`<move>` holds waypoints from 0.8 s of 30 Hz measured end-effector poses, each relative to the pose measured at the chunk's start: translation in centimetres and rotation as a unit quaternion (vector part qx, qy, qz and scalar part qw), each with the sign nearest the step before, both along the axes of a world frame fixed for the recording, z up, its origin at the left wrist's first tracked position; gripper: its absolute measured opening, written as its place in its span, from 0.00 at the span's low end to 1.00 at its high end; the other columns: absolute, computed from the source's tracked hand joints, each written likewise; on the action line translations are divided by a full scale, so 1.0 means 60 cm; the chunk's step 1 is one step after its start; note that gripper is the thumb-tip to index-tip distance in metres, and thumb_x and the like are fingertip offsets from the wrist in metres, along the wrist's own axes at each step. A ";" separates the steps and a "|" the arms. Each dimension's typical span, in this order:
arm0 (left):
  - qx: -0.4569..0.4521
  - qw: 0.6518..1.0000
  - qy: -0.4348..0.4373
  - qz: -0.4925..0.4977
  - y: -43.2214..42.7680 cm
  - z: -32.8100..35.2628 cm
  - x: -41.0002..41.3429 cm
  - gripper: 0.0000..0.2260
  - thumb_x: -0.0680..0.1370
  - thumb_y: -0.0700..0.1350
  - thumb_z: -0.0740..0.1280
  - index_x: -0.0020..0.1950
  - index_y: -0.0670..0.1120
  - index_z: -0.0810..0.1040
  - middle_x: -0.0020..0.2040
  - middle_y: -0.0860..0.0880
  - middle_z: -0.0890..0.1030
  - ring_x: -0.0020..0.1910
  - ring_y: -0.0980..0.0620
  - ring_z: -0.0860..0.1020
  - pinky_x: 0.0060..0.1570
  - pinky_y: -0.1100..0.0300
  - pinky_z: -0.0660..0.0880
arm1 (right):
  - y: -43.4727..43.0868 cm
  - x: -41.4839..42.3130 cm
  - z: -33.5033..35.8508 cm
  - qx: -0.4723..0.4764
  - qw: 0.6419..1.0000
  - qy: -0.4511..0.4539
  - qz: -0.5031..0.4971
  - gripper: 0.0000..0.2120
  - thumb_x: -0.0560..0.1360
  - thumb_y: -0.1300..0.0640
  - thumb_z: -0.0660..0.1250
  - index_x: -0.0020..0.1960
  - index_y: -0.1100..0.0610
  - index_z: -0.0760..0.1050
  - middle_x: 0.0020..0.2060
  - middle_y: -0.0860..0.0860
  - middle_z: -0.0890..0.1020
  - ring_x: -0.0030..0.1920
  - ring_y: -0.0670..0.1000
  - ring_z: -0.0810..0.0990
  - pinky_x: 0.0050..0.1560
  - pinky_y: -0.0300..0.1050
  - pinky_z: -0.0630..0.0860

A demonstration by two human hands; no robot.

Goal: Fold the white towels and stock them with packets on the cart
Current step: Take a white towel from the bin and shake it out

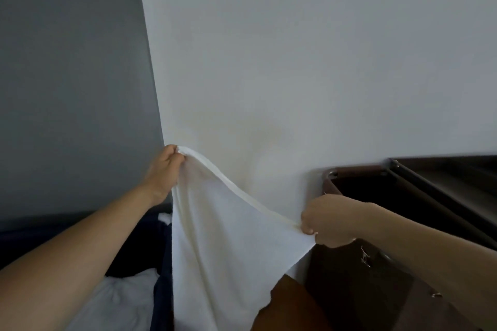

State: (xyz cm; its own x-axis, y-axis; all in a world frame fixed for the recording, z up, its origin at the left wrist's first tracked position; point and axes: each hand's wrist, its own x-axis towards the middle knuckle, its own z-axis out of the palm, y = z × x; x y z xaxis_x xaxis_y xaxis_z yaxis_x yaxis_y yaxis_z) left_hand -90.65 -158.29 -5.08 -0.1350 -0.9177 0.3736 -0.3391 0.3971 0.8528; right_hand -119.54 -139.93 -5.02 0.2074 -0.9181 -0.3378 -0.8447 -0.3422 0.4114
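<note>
Left hand [166, 166] pinches one top corner of the white towel [215, 244], right hand [324, 223] pinches the other, lower down; both grips clamped tight. The towel hangs between them before the wall [295, 62], beside the brown cart [376, 263].

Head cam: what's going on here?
A person holds a white towel up in front of a wall. The left hand pinches one top corner, raised higher, and the right hand pinches the other end of the top edge, lower. The towel hangs open, not yet folded. A dark brown cart stands to the right, and more white cloth lies at lower left.
</note>
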 end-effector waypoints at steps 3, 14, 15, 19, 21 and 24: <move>0.005 1.000 0.008 0.011 -0.002 0.001 0.004 0.10 0.82 0.40 0.56 0.54 0.36 0.73 0.47 0.42 0.74 0.43 0.49 0.70 0.40 0.58 0.66 | 0.004 0.001 0.012 -0.011 0.996 -0.083 -0.025 0.17 0.77 0.45 0.64 0.59 0.55 0.78 0.50 0.51 0.79 0.50 0.50 0.72 0.53 0.46 0.72; 0.013 1.000 0.017 0.019 -0.009 -0.012 0.018 0.11 0.83 0.42 0.56 0.56 0.37 0.74 0.48 0.44 0.74 0.43 0.50 0.71 0.40 0.55 0.68 | 0.000 -0.032 -0.009 -0.068 0.990 -0.113 -0.044 0.11 0.80 0.48 0.61 0.58 0.51 0.76 0.54 0.49 0.80 0.58 0.52 0.77 0.56 0.43 0.71; 0.007 1.000 0.010 0.028 -0.010 -0.006 0.022 0.11 0.83 0.41 0.56 0.56 0.37 0.74 0.48 0.43 0.74 0.42 0.50 0.71 0.40 0.57 0.67 | 0.005 -0.038 0.006 -0.089 0.979 -0.172 -0.069 0.12 0.80 0.45 0.63 0.58 0.51 0.76 0.52 0.47 0.80 0.56 0.50 0.77 0.53 0.39 0.68; -0.066 0.996 0.037 0.042 -0.014 0.066 0.038 0.09 0.83 0.41 0.57 0.56 0.39 0.75 0.47 0.42 0.74 0.38 0.53 0.71 0.31 0.69 0.67 | 0.024 -0.059 0.105 -0.251 0.866 -0.415 -0.122 0.10 0.75 0.47 0.70 0.44 0.54 0.74 0.37 0.47 0.79 0.41 0.49 0.78 0.44 0.43 0.73; -0.088 0.990 0.107 0.002 -0.020 0.107 0.047 0.07 0.82 0.40 0.59 0.54 0.42 0.77 0.45 0.45 0.75 0.40 0.54 0.72 0.33 0.70 0.68 | 0.031 -0.053 0.140 -0.298 0.786 -0.528 -0.123 0.10 0.74 0.52 0.73 0.42 0.56 0.75 0.35 0.52 0.82 0.35 0.48 0.77 0.40 0.41 0.74; -0.060 0.987 0.144 -0.039 -0.027 0.118 0.057 0.09 0.82 0.38 0.60 0.48 0.47 0.77 0.44 0.47 0.76 0.42 0.53 0.72 0.40 0.62 0.69 | 0.040 -0.040 0.161 -0.289 0.803 -0.503 -0.137 0.12 0.72 0.52 0.75 0.40 0.54 0.73 0.34 0.53 0.80 0.34 0.53 0.77 0.39 0.46 0.73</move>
